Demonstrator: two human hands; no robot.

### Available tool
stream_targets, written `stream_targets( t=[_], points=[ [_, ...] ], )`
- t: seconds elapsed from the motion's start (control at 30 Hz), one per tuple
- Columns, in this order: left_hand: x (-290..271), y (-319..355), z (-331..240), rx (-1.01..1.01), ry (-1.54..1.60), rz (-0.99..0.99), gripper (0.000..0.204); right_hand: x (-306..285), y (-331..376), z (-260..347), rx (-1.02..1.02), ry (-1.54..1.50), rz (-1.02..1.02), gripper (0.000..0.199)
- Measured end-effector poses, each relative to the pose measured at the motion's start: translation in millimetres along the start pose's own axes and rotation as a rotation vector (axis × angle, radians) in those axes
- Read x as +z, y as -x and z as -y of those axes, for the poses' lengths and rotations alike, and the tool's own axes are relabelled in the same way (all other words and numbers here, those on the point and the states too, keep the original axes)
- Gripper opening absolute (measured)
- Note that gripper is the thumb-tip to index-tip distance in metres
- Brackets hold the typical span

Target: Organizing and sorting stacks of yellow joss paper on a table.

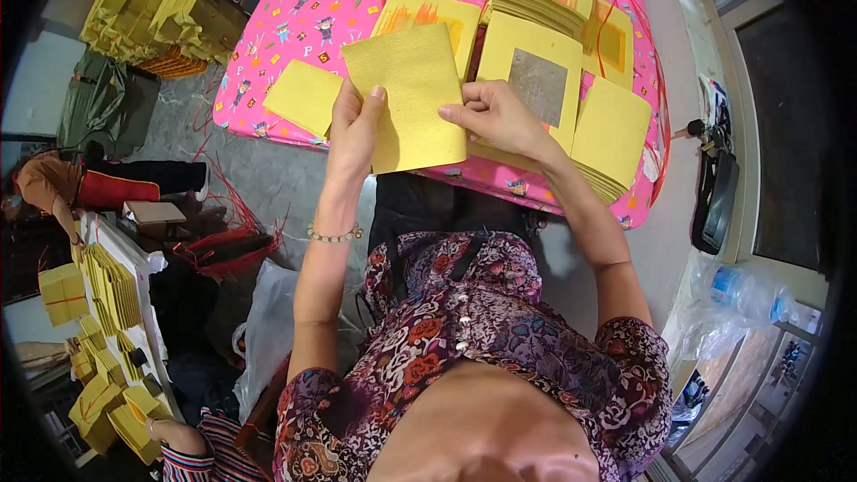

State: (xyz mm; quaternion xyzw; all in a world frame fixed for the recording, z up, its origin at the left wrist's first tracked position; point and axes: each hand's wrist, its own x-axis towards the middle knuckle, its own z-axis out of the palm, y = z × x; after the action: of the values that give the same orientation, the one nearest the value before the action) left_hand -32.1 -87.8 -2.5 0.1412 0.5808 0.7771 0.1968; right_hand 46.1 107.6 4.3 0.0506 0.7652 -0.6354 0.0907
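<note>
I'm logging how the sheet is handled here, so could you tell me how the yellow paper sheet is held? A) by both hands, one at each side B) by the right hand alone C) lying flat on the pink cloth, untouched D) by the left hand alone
A: the left hand grips the yellow paper sheet at its left edge and the right hand pinches its right edge, above the pink cloth.

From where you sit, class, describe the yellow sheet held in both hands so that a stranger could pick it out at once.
Start at the pink patterned cloth covering the table. Above its near edge, the left hand and right hand lift one plain yellow sheet, tilted. Unlike the stacked sheets with silver squares beside it, it is off the table and shows no foil patch.
</note>
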Motion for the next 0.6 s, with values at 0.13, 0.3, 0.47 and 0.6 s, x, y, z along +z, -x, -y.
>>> stream_targets(
  t=[0.13, 0.3, 0.47, 0.6],
  points=[
    [-3.4, 1.6, -5.7, 0.045, -0.018, -0.067, 0.028, 2.5, -1.5, -5.3, -0.107, 0.148, -0.026, 0.028],
    [-8.5, 2.2, -1.7, 0.107, -0.044, -0.138, 0.026, 4.8, 1.4, -2.0, -0.094, 0.166, 0.012, 0.026],
    [-13.6, 8.3, -3.5, 0.159, -0.021, -0.246, 0.030, 9.7, 1.2, -7.9, -0.108, 0.022, 0.042, 0.025],
    [-12.8, 17.7, -1.1, 0.184, -0.008, -0.247, 0.030, 6.0, -1.5, 4.9, -0.121, 0.130, 0.040, 0.023]
  ],
)
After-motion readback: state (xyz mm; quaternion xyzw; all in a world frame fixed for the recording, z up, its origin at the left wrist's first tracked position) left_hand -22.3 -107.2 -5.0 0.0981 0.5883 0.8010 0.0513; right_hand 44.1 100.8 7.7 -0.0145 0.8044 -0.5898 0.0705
